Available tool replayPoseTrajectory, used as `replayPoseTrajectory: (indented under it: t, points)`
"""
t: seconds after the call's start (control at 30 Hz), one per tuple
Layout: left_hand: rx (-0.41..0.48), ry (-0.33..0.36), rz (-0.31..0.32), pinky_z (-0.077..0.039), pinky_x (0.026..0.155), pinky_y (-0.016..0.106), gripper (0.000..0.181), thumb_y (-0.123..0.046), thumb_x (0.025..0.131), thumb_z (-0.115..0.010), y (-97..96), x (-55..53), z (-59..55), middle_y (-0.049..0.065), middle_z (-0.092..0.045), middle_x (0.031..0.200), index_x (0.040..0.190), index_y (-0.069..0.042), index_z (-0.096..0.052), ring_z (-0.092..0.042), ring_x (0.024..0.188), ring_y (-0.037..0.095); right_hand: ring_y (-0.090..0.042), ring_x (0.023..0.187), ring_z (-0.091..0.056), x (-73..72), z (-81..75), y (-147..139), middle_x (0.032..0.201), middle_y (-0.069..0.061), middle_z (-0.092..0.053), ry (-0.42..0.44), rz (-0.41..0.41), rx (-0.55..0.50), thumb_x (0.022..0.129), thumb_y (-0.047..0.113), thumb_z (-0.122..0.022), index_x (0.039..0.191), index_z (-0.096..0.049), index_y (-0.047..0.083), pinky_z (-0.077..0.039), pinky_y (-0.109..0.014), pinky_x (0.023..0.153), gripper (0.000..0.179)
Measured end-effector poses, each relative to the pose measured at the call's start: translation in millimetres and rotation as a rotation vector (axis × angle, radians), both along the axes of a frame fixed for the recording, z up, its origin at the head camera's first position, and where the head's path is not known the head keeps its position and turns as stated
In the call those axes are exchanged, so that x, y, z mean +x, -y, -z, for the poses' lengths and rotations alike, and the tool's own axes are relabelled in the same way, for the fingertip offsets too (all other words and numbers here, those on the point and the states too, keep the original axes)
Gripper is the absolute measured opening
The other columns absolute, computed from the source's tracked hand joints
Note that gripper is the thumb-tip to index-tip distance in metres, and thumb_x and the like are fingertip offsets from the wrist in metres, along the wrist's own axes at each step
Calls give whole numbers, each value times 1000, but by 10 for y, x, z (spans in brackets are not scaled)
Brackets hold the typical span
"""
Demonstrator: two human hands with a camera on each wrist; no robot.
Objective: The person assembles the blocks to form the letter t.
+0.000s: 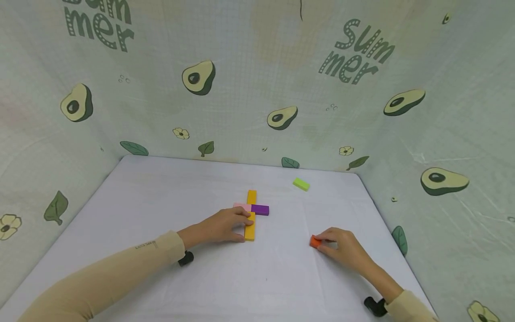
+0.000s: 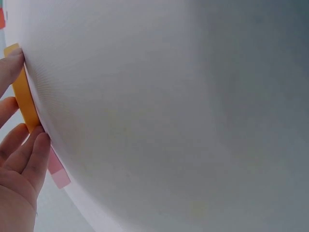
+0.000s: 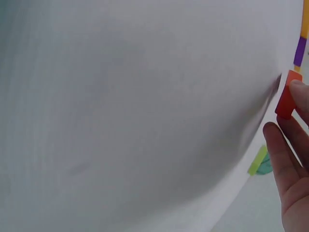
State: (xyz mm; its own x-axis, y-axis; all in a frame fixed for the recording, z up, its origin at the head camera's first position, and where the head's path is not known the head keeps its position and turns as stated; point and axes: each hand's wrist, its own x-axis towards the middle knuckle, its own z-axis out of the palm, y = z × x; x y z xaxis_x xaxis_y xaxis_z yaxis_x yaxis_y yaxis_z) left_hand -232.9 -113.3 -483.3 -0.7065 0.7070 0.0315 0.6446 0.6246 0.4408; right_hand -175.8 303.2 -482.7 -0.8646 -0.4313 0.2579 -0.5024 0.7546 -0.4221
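Note:
My left hand holds the near yellow block lengthwise, thumb at its near end and fingertips at its far end. Beyond it lie a pink block, a purple block and a second yellow block, grouped in a cross shape. The left fingers partly cover the pink block. Off to the right, my right hand pinches an orange-red block between thumb and fingers. In the right wrist view this orange-red block is tilted, its one end under the thumb.
A lime green block lies toward the back right of the white table. Fabric walls printed with avocados and leaves enclose the table at the back and both sides.

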Motion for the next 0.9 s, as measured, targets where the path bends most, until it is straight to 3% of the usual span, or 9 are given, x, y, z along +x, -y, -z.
replayPoseTrajectory:
  t: [0.3, 0.5, 0.9]
  points:
    - [6, -25, 16, -51, 113, 37, 52, -34, 92, -86, 1, -11, 23, 4, -61, 146, 139, -16, -72, -61, 132, 21, -14, 94, -75, 135, -9, 393, 103, 6, -78, -32, -63, -33, 81, 6, -92, 109, -84, 11, -64, -35, 83, 30]
    - [-1, -19, 14, -51, 113, 37, 53, -34, 92, -86, 0, -21, 37, 3, -61, 147, 140, -17, -71, -60, 132, 21, -13, 94, -74, 199, -40, 685, 102, 7, -78, 8, -67, -35, 83, 6, -91, 110, -84, 10, -64, -34, 84, 29]
    - [8, -16, 19, -51, 113, 38, 52, -34, 93, -85, 10, -21, 32, 3, -61, 146, 139, -16, -72, -60, 132, 21, -11, 92, -73, 188, -17, 1112, 100, 5, -77, 46, -92, -34, 85, 7, -90, 111, -83, 10, -63, -30, 82, 26]
